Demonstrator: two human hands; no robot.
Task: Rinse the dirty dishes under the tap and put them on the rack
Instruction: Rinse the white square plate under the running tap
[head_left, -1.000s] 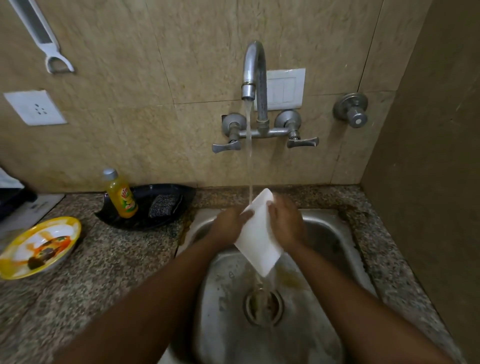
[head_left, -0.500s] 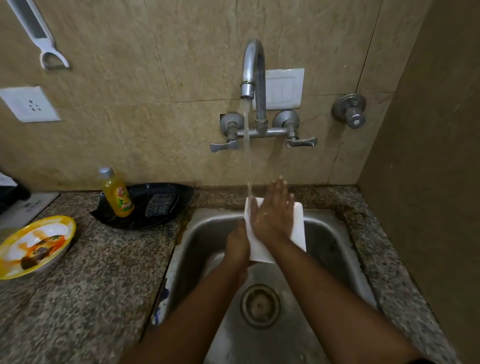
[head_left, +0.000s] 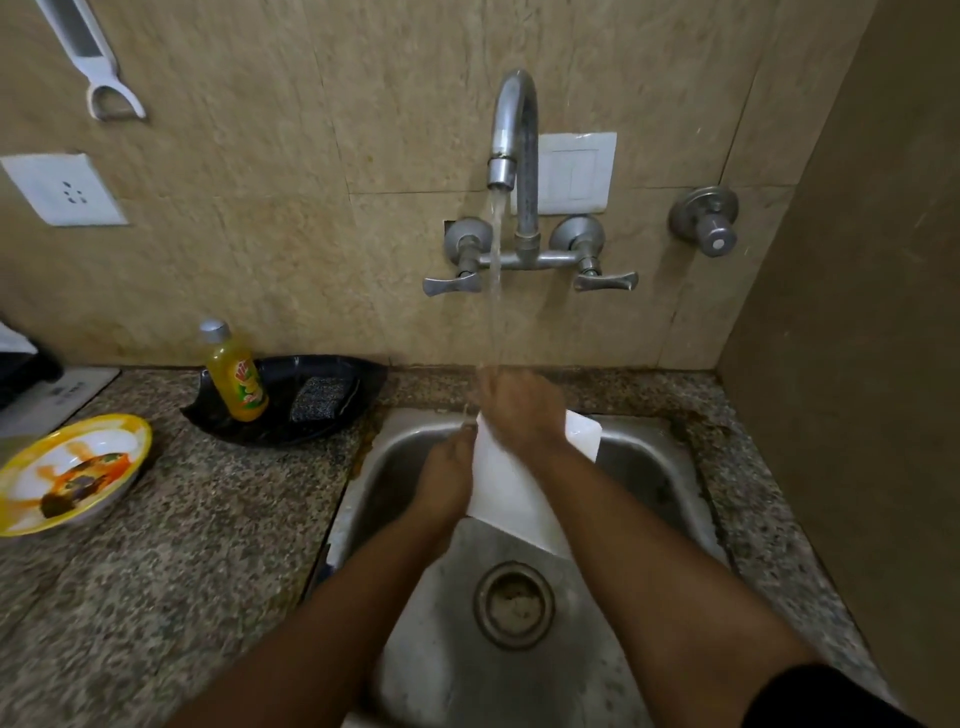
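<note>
The rinsing step is in hand: a flat white square plate (head_left: 511, 499), smooth and glossy, is held tilted over the dull stainless steel sink (head_left: 644, 457), its upper edge under the thin stream falling from the curved grey metal tap (head_left: 511, 135). The left hand (head_left: 444, 480) grips the plate's left edge, fingers curled round it, while the right hand (head_left: 522, 413) lies spread over the upper face with the water striking near its fingers; motion blur makes it hard to say whether those fingers are quite flat or slightly hooked over the far rim. My judgement is that rubbing is nearly through on this piece, and the next move calls for a firm two-handed hold on a wet, slippery surface before carrying it to a rack, which is not in view. Well apart on the speckled granite counter (head_left: 182, 545) waits a round yellow-rimmed bowl (head_left: 72, 475) smeared with orange and dark residue, not yet rinsed. Behind it a black glossy leaf-shaped tray (head_left: 343, 415) carries an orange plastic soap bottle (head_left: 236, 379) and a coarse grey scouring pad (head_left: 318, 397).
</note>
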